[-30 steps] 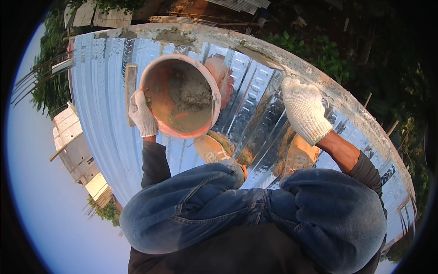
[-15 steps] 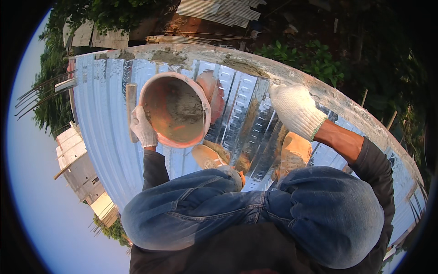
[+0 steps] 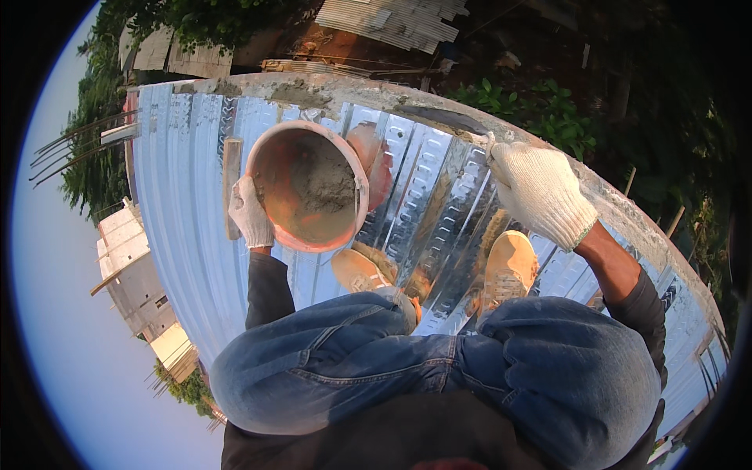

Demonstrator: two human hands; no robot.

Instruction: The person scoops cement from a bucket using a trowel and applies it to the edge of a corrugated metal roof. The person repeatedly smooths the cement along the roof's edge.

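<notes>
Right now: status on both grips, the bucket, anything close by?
Left grip on bucket side. Right grip on trowel, blade along concrete ledge. Mortar in bucket. Wooden strip beside left grip.

Warm, bright daylight fills the scene, glinting in pale streaks off the ribbed metal sheeting (image 3: 188,211) and lighting the shoes (image 3: 511,262). Shadow darkens the left inside of the bucket (image 3: 270,172); far-right foliage (image 3: 666,133) sinks into murk. Fisheye distortion bows the concrete edge (image 3: 619,192), inside black corners.
</notes>
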